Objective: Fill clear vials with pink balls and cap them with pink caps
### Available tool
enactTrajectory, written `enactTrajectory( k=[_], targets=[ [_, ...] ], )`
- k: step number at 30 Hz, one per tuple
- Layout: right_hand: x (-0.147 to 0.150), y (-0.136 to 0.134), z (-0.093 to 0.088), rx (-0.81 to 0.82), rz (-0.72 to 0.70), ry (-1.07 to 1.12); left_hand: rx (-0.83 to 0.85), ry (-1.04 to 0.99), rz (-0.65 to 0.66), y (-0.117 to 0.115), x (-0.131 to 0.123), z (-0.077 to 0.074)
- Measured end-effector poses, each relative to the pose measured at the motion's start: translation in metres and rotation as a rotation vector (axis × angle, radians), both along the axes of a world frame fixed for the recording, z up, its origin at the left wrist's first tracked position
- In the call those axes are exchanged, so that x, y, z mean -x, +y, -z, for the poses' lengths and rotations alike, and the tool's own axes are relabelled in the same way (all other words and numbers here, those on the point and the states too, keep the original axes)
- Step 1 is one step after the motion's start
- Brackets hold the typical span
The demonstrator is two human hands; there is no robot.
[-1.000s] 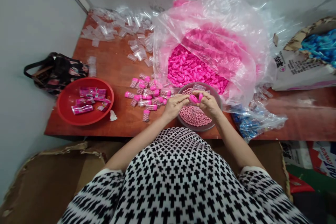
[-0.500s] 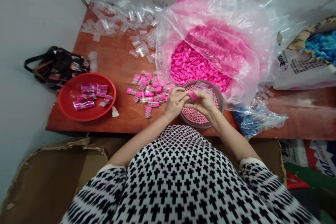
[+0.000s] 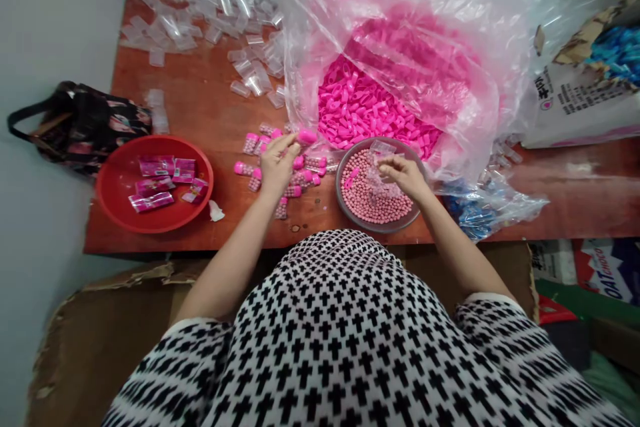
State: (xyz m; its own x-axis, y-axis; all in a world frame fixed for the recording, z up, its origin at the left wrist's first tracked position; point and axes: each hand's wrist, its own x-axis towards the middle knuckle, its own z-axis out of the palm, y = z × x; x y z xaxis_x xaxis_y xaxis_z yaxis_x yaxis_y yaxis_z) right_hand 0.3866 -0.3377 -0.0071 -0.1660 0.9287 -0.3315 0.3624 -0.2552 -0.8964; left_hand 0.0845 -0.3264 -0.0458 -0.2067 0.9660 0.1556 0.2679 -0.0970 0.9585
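My left hand (image 3: pixel 278 161) is closed on a small bottle with a bright pink cap (image 3: pixel 307 137), its body mostly hidden by the fingers. Beneath and around that hand lies a pile of clear bottles filled with pink beads (image 3: pixel 303 177), each with a pink cap. Over the right side of a grey bowl (image 3: pixel 344 203) hovers my right hand (image 3: pixel 407 177), fingers loosely bent and nothing visible in them. Pink beads (image 3: pixel 373 210) fill the bowl, with clear plastic tubes (image 3: pixel 383 147) and a pink cap (image 3: pixel 352 177) lying on top.
Behind the bowl, a large clear bag (image 3: pixel 465 80) holds many pink caps (image 3: pixel 360 107). Empty clear tubes (image 3: pixel 255 77) lie scattered at the back left. A red basin (image 3: pixel 107 197) with pink packets and a black bag (image 3: pixel 85 117) stand left. Blue pieces in plastic (image 3: pixel 467 210) lie right.
My hands were together over the bowl around a pink-capped bottle. They have parted: the left has carried the bottle left over the pile, and the right has let go, staying over the bowl.
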Motion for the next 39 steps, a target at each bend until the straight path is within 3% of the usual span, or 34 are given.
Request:
enactTrajectory(
  k=[3,6,8,11,14,17,21,27,29,33,36,39],
  targets=[
    [-0.015,-0.024,0.024,-0.104,-0.254,-0.593,0.052,0.132,-0.019,-0.002,0.013,0.018],
    [-0.007,-0.043,0.038,-0.199,-0.492,-1.007,0.102,0.155,0.046,-0.014,-0.009,0.028],
    [0.004,-0.049,0.045,-0.229,-0.561,-1.132,0.139,0.117,0.123,-0.025,-0.034,0.027],
    [0.013,-0.051,0.058,-0.236,-0.545,-1.221,0.205,0.067,0.274,-0.040,-0.069,0.019],
    [0.015,-0.051,0.072,-0.262,-0.531,-1.221,0.246,0.082,0.379,-0.049,-0.089,0.012],
    [0.018,-0.050,0.086,-0.310,-0.595,-1.159,0.270,0.103,0.390,-0.054,-0.094,0.008],
    [0.032,-0.043,0.104,-0.248,-0.677,-0.850,0.285,0.119,0.348,-0.058,-0.090,0.009],
    [0.034,-0.033,0.116,-0.195,-0.562,-0.651,0.288,0.098,0.283,-0.064,-0.079,0.012],
    [0.027,-0.035,0.114,-0.183,-0.441,-0.489,0.280,0.090,0.274,-0.065,-0.079,0.014],
    [0.013,-0.042,0.100,-0.109,-0.090,0.072,0.281,0.116,0.356,-0.064,-0.089,0.019],
    [0.009,-0.045,0.082,-0.021,0.010,0.278,0.302,0.126,0.439,-0.062,-0.103,0.021],
    [0.010,-0.046,0.065,0.049,0.058,0.372,0.303,-0.024,0.517,-0.059,-0.115,0.022]
  ],
)
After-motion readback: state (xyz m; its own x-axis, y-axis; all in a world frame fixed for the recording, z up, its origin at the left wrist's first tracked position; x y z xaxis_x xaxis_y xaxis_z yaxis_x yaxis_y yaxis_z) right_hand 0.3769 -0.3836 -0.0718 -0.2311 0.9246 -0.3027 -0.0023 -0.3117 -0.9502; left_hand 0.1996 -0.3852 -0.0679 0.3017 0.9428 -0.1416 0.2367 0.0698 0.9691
